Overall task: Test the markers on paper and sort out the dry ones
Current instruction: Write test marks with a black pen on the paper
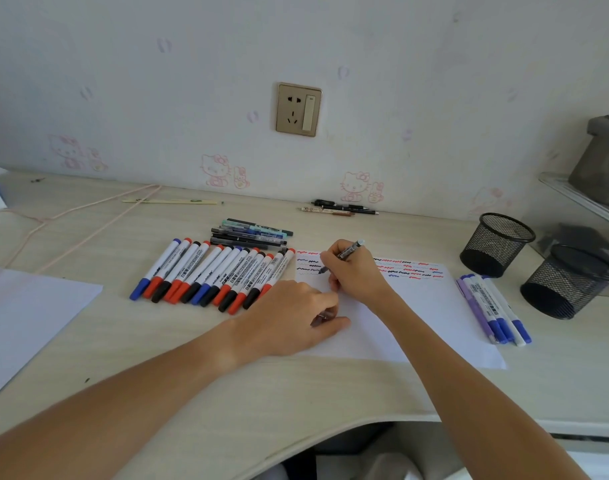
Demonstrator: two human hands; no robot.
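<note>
My right hand (356, 271) grips a grey pen (348, 252) with its tip on the white test paper (420, 317), beside rows of red, blue and black squiggles. My left hand (292, 318) rests on the paper's left edge, and a small dark object, perhaps the cap, shows between its curled fingers. A row of several whiteboard markers (213, 275) with red, blue and black caps lies left of the paper. Several thin pens (251, 233) are stacked behind that row. Another small group of markers (493, 308), blue and purple, lies right of the paper.
Two black mesh pen cups (497, 244) (569, 282) stand at the right. A few pens (341, 207) and a ruler (171, 201) lie by the wall. A second white sheet (29, 317) sits at the left, with a pink cable (71, 223) behind it.
</note>
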